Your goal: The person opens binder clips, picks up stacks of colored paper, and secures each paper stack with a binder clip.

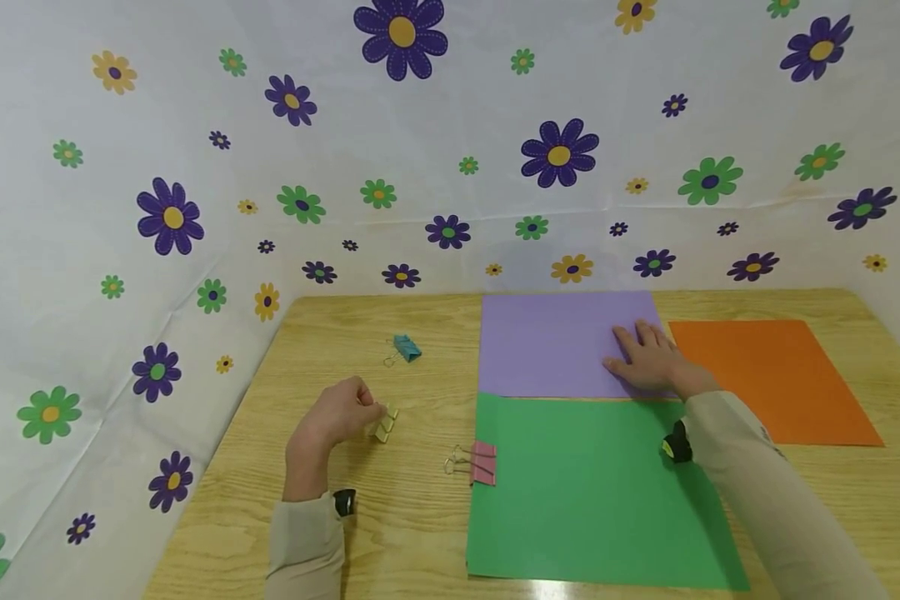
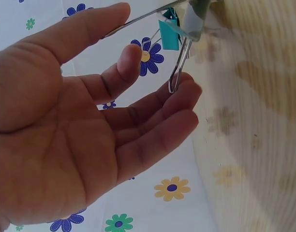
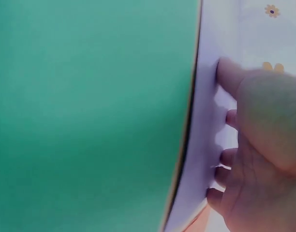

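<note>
My left hand (image 1: pixel 337 414) holds a pale yellow binder clip (image 1: pixel 384 427) over the left part of the table. In the left wrist view, the thumb meets one wire handle of the clip (image 2: pixel 193 21) and the fingertips are at the other. My right hand (image 1: pixel 647 361) lies with fingers spread on a purple sheet (image 1: pixel 547 346), near its right edge. Just in front of that sheet is a green sheet (image 1: pixel 600 500), with a pink binder clip (image 1: pixel 483 463) on its left edge. In the right wrist view, the fingertips rest against the purple surface (image 3: pixel 206 101).
A teal binder clip (image 1: pixel 407 347) lies on the wooden table (image 1: pixel 247 500) behind my left hand. To the right, an orange sheet (image 1: pixel 780 375) lies partly behind my right forearm. A white flower-printed cloth (image 1: pixel 420 158) hangs behind the table and along its sides.
</note>
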### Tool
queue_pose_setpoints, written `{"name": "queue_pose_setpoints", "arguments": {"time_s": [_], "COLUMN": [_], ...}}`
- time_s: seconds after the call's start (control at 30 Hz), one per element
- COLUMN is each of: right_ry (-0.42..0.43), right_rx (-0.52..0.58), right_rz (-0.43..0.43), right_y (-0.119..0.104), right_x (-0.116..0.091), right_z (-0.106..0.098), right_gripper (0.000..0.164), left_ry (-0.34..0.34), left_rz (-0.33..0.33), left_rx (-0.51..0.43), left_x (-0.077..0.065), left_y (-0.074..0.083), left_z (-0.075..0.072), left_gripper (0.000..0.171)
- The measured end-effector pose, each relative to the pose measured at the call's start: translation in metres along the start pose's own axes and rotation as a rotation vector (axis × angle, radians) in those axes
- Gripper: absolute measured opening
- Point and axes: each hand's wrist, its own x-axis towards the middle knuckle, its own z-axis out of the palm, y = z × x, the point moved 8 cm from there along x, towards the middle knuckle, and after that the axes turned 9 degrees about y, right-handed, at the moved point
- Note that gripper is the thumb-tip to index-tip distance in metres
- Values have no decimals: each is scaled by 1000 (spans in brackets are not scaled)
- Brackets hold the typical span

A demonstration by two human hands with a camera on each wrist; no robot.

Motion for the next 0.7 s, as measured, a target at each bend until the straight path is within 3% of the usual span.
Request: {"name": "queue_pose_setpoints", "arguments": {"time_s": [0.37, 0.7], "right_ry": [11, 68], "right_rx": [-20, 93], "right_rz": [-6, 72], "right_y": [-11, 2], "right_x": [6, 23], "right_z": [-16, -25], "right_gripper": [63, 57], "left_ry": [-27, -28], "left_rz": [16, 15], "left_rx": [-7, -17], "left_x": [-3, -1], "left_y": [3, 3], "left_z": [3, 5], "left_gripper": [21, 22]}}
